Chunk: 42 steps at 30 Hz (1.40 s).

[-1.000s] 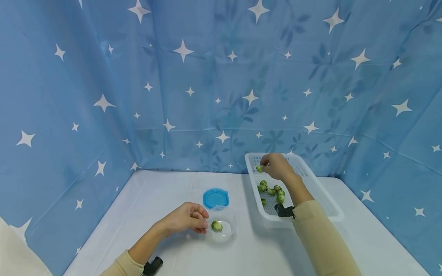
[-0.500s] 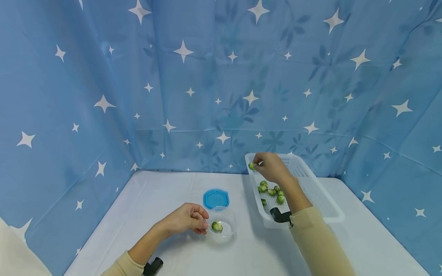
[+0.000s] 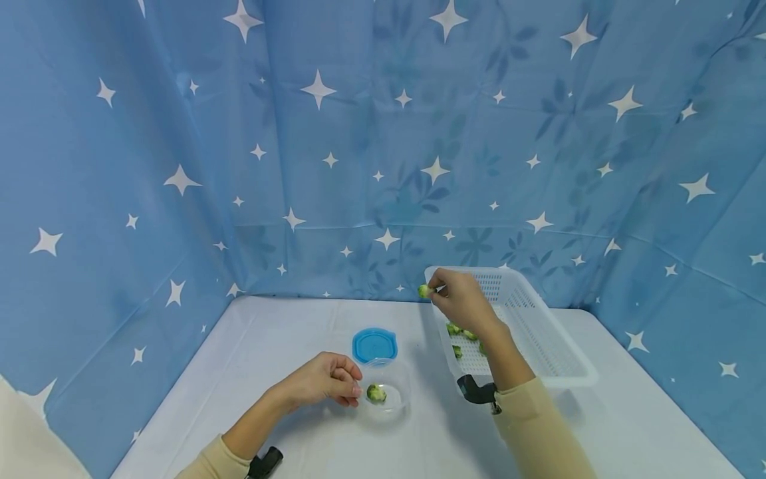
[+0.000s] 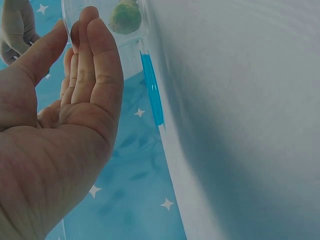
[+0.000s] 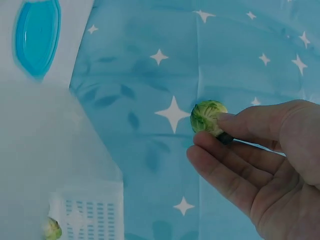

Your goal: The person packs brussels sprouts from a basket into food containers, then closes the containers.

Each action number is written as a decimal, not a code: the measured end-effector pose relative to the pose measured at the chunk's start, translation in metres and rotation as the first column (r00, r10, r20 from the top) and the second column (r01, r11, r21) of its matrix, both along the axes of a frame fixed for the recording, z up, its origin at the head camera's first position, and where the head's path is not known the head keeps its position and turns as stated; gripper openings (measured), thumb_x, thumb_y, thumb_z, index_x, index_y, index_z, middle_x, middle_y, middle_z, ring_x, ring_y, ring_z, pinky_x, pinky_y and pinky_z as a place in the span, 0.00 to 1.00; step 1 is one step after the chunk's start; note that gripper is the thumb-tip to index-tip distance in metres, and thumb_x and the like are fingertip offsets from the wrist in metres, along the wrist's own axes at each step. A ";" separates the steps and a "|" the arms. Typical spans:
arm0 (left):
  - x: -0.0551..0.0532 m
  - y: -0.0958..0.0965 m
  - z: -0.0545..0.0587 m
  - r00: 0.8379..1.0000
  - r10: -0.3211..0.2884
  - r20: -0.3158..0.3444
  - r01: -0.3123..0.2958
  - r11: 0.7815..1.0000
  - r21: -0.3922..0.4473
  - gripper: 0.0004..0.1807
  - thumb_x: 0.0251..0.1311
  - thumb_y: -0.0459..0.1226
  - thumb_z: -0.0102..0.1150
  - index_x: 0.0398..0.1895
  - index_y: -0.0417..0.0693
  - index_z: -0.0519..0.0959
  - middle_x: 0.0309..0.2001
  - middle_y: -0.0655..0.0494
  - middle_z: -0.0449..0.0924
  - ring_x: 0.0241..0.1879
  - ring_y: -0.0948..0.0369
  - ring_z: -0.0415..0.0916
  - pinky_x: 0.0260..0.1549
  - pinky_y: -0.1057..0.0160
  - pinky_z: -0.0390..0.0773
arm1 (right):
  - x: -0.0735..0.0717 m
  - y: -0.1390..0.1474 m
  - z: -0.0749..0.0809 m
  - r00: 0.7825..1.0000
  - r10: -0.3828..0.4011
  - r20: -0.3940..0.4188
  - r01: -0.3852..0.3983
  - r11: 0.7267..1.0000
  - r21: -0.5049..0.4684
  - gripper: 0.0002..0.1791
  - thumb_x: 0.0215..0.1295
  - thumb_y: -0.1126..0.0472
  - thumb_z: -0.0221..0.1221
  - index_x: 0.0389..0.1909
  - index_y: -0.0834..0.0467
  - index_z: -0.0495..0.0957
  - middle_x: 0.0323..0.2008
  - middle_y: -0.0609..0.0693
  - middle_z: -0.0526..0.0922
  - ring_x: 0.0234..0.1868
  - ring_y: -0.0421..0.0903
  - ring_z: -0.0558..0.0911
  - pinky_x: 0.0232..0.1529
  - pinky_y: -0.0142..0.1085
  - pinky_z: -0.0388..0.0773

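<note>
My right hand (image 3: 462, 301) pinches a Brussels sprout (image 5: 206, 116) between thumb and fingertips, above the left rim of a white perforated basket (image 3: 559, 346). Several more Brussels sprouts (image 3: 453, 329) lie in the basket, some hidden behind my right forearm. A small clear plastic container (image 3: 399, 399) stands on the table with one Brussels sprout (image 3: 376, 392) inside. Beside its left wall is my left hand (image 3: 326, 380), fingers loosely extended and fingertips right at the wall. In the left wrist view, the thumb (image 4: 47, 47) stands apart from the other fingers.
A blue lid (image 3: 374, 345) lies flat on the white-covered table (image 3: 287, 326), just behind the clear container. Blue curtains (image 3: 359, 153) with white stars enclose the table at the back and sides.
My right hand has carried the Brussels sprout leftward, from over the basket's inside to just past its left rim. The left hand and the clear container have stayed put.
</note>
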State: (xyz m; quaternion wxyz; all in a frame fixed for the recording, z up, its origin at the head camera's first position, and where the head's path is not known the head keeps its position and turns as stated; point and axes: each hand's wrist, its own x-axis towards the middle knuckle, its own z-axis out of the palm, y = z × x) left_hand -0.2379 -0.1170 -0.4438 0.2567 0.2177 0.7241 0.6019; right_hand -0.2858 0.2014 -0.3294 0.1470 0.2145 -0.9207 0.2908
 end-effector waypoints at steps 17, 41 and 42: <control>0.001 -0.001 0.002 1.000 0.001 0.005 0.000 1.000 -0.001 0.18 0.68 0.34 0.67 0.52 0.28 0.76 0.39 0.38 0.88 0.39 0.51 0.90 0.42 0.53 0.89 | 0.025 -0.019 -0.017 1.000 0.014 -0.017 -0.017 0.984 -0.178 0.05 0.70 0.61 0.67 0.43 0.56 0.83 0.42 0.51 0.88 0.42 0.49 0.90 0.41 0.45 0.89; -0.001 0.000 0.000 1.000 0.000 0.004 0.000 1.000 -0.015 0.18 0.68 0.34 0.67 0.52 0.27 0.76 0.38 0.42 0.88 0.38 0.53 0.90 0.41 0.55 0.90 | 0.020 -0.024 -0.038 0.903 0.368 0.224 -0.256 0.877 -0.407 0.22 0.74 0.72 0.59 0.66 0.58 0.78 0.48 0.61 0.77 0.42 0.48 0.91 0.46 0.43 0.89; -0.001 0.000 0.000 1.000 -0.002 0.002 0.002 1.000 -0.014 0.18 0.68 0.34 0.67 0.52 0.27 0.76 0.37 0.43 0.88 0.38 0.53 0.90 0.41 0.55 0.90 | 0.021 -0.025 -0.038 0.900 0.368 0.233 -0.256 0.880 -0.399 0.21 0.73 0.72 0.60 0.65 0.58 0.78 0.48 0.61 0.77 0.41 0.48 0.91 0.46 0.42 0.90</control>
